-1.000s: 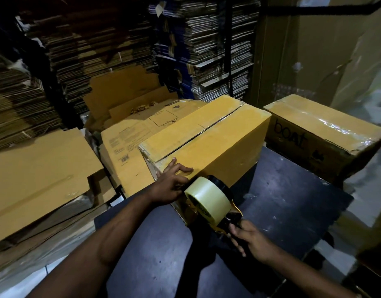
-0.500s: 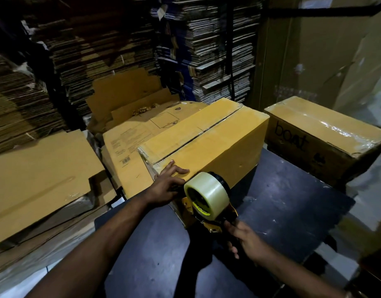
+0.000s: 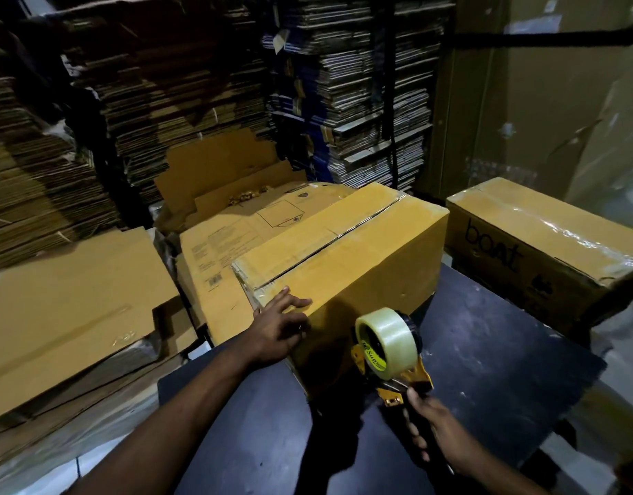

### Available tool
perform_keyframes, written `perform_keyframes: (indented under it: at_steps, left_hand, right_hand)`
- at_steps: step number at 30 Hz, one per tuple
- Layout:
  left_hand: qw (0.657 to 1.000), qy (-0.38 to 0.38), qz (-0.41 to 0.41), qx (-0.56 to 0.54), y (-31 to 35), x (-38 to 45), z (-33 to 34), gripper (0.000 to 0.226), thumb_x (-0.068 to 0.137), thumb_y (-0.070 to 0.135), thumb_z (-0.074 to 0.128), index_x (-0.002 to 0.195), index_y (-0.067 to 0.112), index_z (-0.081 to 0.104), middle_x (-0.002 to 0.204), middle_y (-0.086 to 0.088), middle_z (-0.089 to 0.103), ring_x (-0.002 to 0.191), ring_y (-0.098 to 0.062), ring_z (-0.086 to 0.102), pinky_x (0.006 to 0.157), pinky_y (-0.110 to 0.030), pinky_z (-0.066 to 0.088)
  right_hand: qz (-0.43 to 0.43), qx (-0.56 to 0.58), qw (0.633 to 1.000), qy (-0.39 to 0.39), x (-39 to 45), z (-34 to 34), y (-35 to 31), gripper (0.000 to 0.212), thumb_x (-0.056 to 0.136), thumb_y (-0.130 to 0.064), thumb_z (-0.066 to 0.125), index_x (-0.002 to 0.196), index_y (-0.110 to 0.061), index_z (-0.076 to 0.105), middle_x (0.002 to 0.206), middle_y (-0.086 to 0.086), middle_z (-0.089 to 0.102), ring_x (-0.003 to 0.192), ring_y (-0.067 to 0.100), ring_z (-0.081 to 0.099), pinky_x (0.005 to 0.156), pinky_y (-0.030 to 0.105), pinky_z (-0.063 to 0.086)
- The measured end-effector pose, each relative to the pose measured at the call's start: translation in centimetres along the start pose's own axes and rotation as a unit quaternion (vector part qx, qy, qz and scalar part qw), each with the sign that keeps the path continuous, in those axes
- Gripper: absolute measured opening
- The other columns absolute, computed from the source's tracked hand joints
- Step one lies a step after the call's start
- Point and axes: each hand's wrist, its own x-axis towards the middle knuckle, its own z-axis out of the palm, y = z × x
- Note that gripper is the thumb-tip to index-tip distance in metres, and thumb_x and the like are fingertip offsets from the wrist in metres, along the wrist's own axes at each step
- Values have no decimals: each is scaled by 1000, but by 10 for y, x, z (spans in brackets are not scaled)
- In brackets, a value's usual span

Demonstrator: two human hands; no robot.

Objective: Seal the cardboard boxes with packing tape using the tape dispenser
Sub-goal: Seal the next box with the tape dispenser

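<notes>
Now the box (image 3: 343,259) sits mid-frame on the dark table (image 3: 504,351), its top seam not yet taped. The left hand (image 3: 277,325) lies with spread, mostly straight fingers pressing the near top corner, holding nothing. The right hand (image 3: 434,435), lower right, grips the dispenser (image 3: 388,346) by its handle, the roll just beside the box's near face. To do this well, I judge the tape should start low on that near face, the left hand keep the flaps level, and the dispenser be drawn along the seam with firm, even pressure. A taped box (image 3: 543,251) stands at right.
</notes>
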Motion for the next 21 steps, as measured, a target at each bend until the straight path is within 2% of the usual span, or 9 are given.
perform_keyframes:
  at_steps: [4,6,8,10,12,14,15,18,21]
  left_hand:
    - [998,0,5,66,2,3,3,19,90,33,63,109,29,66,151,9,34,148,-8,-1,111,-62,19]
    - [994,-6,14,106,1,2,4,19,93,34,61,112,32,62,152,9,32,152,-15,2,109,-63,23]
    - [987,-5,31,158,-2,1,4,26,95,41,54,120,36,55,151,8,31,150,-25,14,103,-62,32]
    - [976,1,46,212,-2,0,3,32,93,45,51,125,39,50,149,6,32,142,-29,27,93,-57,43]
    - [970,24,47,239,2,2,3,40,91,44,55,129,39,45,143,7,34,129,-26,37,87,-51,46]
    - [978,48,6,204,12,8,3,55,86,40,61,135,37,35,134,9,35,114,-20,39,84,-49,47]
    - [982,44,-29,184,16,12,2,66,84,40,63,141,37,29,132,8,32,113,-20,38,87,-48,46]
    - [978,0,-87,190,18,16,4,91,85,52,60,157,37,6,152,1,19,132,-24,27,99,-49,35]
    - [969,-10,-99,227,19,13,7,88,91,66,47,157,38,-5,162,0,9,140,-25,21,102,-48,32]
  right_hand:
    - [-31,2,999,-10,-2,-4,-15,89,43,-78,81,85,-5,52,59,9,43,44,17,34,43,22,29]
    - [-53,8,998,-13,-1,-2,-25,92,41,-78,81,85,-3,51,57,8,44,43,16,35,39,21,29]
    - [-72,18,997,-21,0,-2,-35,93,42,-78,82,86,-2,50,58,8,44,42,15,36,38,21,29]
    - [-83,26,996,-30,1,-1,-44,92,42,-78,82,85,-3,51,59,9,43,42,15,36,38,22,30]
    - [-94,35,994,-36,3,0,-53,91,43,-76,83,83,-1,51,60,10,43,42,15,35,38,22,30]
    - [-108,37,993,-41,4,3,-61,90,45,-76,83,81,-1,49,59,10,43,41,16,36,37,22,32]
    - [-114,34,992,-43,5,4,-65,88,46,-76,82,79,-2,48,58,10,43,41,17,36,38,23,33]
    - [-129,32,990,-47,8,8,-76,84,47,-77,83,73,-5,50,60,15,43,42,19,37,40,24,34]
    - [-144,36,987,-55,13,16,-90,91,44,-76,85,85,-2,49,60,15,46,41,17,40,37,23,37]
